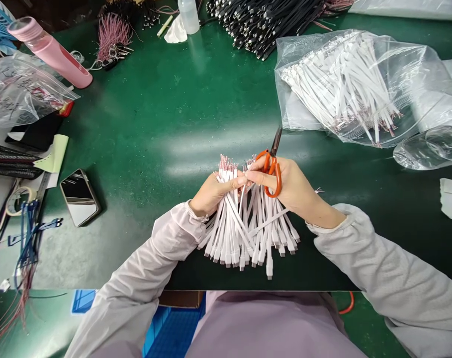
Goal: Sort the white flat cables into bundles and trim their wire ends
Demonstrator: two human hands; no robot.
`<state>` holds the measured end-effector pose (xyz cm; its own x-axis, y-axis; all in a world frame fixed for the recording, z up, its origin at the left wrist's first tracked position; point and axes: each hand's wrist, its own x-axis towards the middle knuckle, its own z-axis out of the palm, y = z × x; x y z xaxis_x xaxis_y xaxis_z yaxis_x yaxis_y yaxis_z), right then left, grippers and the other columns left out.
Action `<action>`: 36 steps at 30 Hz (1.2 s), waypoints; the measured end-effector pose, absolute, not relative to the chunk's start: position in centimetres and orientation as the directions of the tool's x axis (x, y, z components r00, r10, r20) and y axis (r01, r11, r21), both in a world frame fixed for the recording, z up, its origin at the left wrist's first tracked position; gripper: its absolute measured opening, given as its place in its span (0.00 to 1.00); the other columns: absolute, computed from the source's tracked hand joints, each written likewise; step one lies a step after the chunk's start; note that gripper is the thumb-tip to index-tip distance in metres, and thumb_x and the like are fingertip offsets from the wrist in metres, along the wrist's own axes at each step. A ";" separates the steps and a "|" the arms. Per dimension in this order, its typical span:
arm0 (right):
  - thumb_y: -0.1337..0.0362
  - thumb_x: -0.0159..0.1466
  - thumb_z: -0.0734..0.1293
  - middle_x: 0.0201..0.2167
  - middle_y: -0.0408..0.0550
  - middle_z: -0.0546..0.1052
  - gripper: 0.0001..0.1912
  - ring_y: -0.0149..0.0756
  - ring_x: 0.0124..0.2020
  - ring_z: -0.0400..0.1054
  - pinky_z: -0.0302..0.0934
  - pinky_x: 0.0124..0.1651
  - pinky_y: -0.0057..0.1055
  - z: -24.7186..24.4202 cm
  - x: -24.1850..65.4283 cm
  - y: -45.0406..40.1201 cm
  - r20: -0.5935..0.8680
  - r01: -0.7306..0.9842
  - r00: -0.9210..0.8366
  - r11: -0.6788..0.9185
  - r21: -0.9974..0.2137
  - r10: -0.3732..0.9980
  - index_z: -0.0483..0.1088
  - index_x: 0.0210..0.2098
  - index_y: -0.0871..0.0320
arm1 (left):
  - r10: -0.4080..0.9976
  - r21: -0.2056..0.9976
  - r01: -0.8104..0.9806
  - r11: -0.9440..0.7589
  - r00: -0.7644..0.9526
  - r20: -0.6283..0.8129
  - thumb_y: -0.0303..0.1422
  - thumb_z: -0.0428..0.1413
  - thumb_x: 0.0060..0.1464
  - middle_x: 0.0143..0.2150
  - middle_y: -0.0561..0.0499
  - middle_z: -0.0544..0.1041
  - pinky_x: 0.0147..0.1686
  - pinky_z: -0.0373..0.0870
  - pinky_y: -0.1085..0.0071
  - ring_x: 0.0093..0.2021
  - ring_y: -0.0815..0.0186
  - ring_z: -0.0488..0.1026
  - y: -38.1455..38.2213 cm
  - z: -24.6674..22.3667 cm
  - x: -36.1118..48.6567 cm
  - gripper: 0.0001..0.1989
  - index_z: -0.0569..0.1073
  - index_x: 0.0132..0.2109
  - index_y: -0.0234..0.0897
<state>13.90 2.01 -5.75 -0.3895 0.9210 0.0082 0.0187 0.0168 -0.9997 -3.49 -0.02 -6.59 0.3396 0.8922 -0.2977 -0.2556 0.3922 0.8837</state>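
My left hand is closed around a bundle of short white flat cables, thumb across the top. Thin pinkish wire ends stick up above the fist, and the plug ends fan out toward the table's front edge. My right hand meets the left at the bundle, thumb and forefinger pinched together near the wire ends. Orange-handled scissors hang on the fingers of that hand, their dark blades pointing up and away. More white cables lie beneath the right hand. What the right fingertips pinch is too small to tell.
A clear bag of white cables lies at the far right. Black cables are heaped at the back. To the left are a phone, a pink bottle and blue cables. The green table ends just before my body.
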 end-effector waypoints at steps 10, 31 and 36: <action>0.67 0.62 0.63 0.30 0.49 0.71 0.04 0.39 0.33 0.64 0.58 0.36 0.34 -7.0 15.5 2.5 0.437 0.647 -0.270 0.498 -0.577 0.858 0.68 0.31 0.58 | 0.952 0.954 -0.077 0.291 0.121 -0.281 0.37 0.66 0.44 0.27 0.54 0.75 0.36 0.67 0.70 0.28 0.69 0.69 -0.2 -6.5 -3.1 0.13 0.77 0.36 0.34; 0.73 0.62 0.61 0.31 0.52 0.71 0.10 0.41 0.34 0.60 0.50 0.33 0.35 -7.1 16.7 2.2 0.472 0.872 -0.419 0.489 -0.030 0.775 0.74 0.36 0.59 | 0.988 0.970 0.190 0.155 -0.021 -0.153 0.37 0.62 0.48 0.30 0.51 0.77 0.37 0.69 0.69 0.31 0.66 0.73 -0.4 -7.1 -3.4 0.10 0.77 0.35 0.35; 0.75 0.61 0.59 0.26 0.51 0.69 0.13 0.39 0.30 0.59 0.49 0.30 0.35 -7.3 16.9 2.4 0.496 0.860 -0.421 0.509 -0.048 0.759 0.75 0.33 0.57 | 0.987 0.973 0.166 0.163 -0.026 -0.161 0.37 0.63 0.47 0.32 0.50 0.78 0.39 0.69 0.68 0.33 0.65 0.73 -0.5 -7.1 -3.3 0.10 0.77 0.35 0.35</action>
<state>16.87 2.36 -7.30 -0.4215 0.7593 0.4959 0.8597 0.5085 -0.0479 -3.33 -0.48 -7.14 -0.0263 0.9866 -0.1611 0.1656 0.1632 0.9726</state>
